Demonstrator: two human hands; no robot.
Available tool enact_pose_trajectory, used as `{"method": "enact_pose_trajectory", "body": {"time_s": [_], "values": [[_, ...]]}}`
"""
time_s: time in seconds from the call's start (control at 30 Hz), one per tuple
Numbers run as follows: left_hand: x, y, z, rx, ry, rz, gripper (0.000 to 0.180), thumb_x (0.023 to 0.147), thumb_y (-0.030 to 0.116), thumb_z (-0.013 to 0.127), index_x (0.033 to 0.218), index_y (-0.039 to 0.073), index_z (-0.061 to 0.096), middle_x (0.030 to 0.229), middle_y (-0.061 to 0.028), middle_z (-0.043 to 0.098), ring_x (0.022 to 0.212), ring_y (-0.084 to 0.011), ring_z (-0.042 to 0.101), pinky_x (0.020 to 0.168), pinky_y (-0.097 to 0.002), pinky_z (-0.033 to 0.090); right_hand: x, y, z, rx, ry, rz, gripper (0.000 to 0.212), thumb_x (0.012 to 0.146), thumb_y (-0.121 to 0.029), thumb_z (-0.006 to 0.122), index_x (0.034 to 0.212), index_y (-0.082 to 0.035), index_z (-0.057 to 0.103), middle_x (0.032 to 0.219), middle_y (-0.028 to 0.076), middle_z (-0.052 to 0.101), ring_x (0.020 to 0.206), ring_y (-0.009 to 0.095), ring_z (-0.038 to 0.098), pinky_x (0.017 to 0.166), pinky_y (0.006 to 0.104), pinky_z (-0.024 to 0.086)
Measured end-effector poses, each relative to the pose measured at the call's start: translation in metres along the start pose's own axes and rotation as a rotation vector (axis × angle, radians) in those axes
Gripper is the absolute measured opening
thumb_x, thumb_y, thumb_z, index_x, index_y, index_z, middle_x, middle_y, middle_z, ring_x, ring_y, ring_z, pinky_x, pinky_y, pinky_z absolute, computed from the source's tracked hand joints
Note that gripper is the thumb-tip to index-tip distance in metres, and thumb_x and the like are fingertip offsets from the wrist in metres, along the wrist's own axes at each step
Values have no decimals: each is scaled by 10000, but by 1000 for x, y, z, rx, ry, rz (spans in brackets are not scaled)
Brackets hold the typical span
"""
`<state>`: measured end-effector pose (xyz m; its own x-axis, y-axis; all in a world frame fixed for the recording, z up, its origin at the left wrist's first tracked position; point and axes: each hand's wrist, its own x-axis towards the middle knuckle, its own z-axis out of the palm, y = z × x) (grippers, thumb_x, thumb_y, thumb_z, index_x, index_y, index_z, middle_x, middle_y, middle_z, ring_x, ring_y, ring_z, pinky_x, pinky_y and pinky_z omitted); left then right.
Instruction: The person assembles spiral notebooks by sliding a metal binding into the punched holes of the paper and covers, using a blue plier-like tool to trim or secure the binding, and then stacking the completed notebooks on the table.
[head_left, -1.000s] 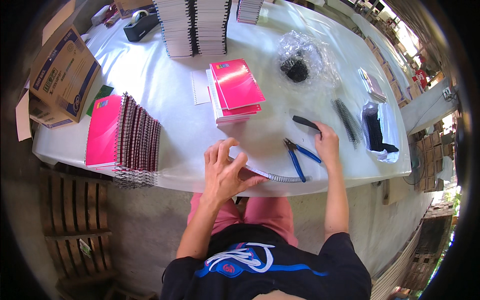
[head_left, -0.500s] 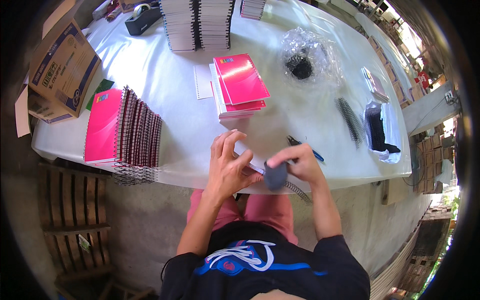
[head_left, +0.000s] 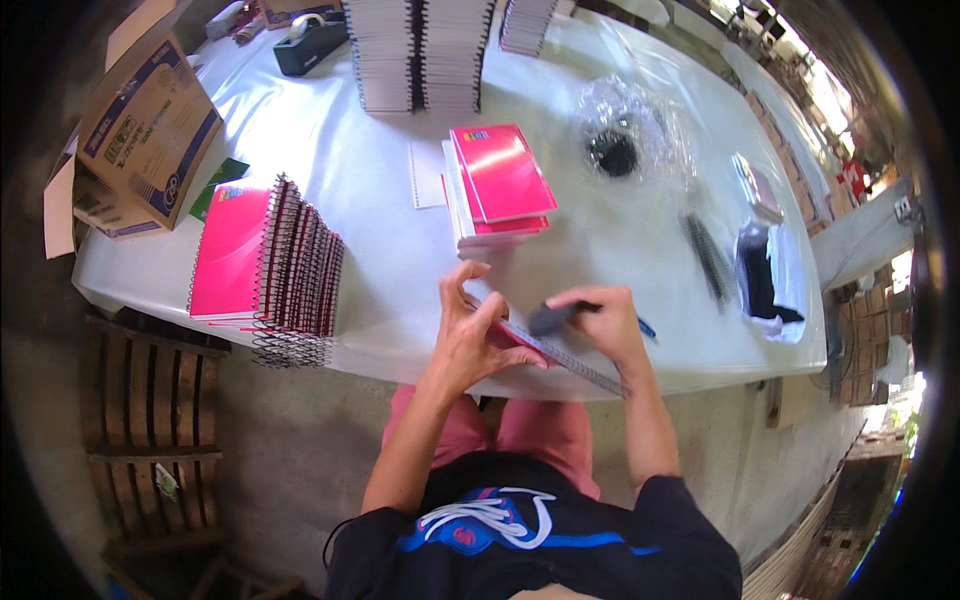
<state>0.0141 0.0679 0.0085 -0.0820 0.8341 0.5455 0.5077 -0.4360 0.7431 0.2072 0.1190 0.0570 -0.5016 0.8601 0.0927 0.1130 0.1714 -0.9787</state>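
My left hand (head_left: 468,335) grips a thin pink notebook (head_left: 528,346) at the table's front edge, fingers and thumb around it, its spine tilted toward the lower right. A dark wire coil (head_left: 592,377) runs along that spine and sticks out past its end. In my right hand (head_left: 606,316) is a dark grey rounded pad (head_left: 550,320), blurred, close above the coiled edge; its exact kind is unclear. Behind that hand the blue end of a tool (head_left: 648,328) shows, the rest hidden. Loose pink notebooks (head_left: 503,178) lie piled just beyond my hands.
Coil-bound pink notebooks (head_left: 232,245) stand stacked at left, near a cardboard box (head_left: 150,135). Tall notebook stacks (head_left: 450,60) and a tape dispenser (head_left: 312,48) are at the back. Clear plastic wrap (head_left: 650,140), loose black coils (head_left: 708,260) and a white bag (head_left: 790,265) lie at right.
The grey pad has swung from upright to nearly flat and blurs with motion. The notebook's coiled edge now shows more, and the coil lies straighter. The whole view has shifted slightly.
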Motion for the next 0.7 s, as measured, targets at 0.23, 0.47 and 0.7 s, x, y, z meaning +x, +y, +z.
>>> {"method": "enact_pose_trajectory", "body": {"time_s": [0.23,0.47,0.7], "values": [[1,-13,10,-68,78,18,684,437,389,907,867,82,474,1158,-158,344,950,-305,474,714,-417,475,6,10,1,268,-22,-65,198,718,102,607,847,0,719,847,136,708,774,167,674,728,278,526],[-3,-20,12,-165,12,8,779,418,382,921,913,90,394,1073,-150,374,1078,-318,402,846,-422,417,19,11,1,-183,-7,-79,211,714,90,619,859,-24,721,833,97,711,748,110,655,696,250,505],[-4,-28,20,-341,20,-73,962,417,407,928,1010,79,246,1036,-148,354,1042,-293,407,858,-409,400,19,1,10,480,-136,-171,170,706,84,674,850,3,709,843,104,702,777,136,654,739,268,521]]}}
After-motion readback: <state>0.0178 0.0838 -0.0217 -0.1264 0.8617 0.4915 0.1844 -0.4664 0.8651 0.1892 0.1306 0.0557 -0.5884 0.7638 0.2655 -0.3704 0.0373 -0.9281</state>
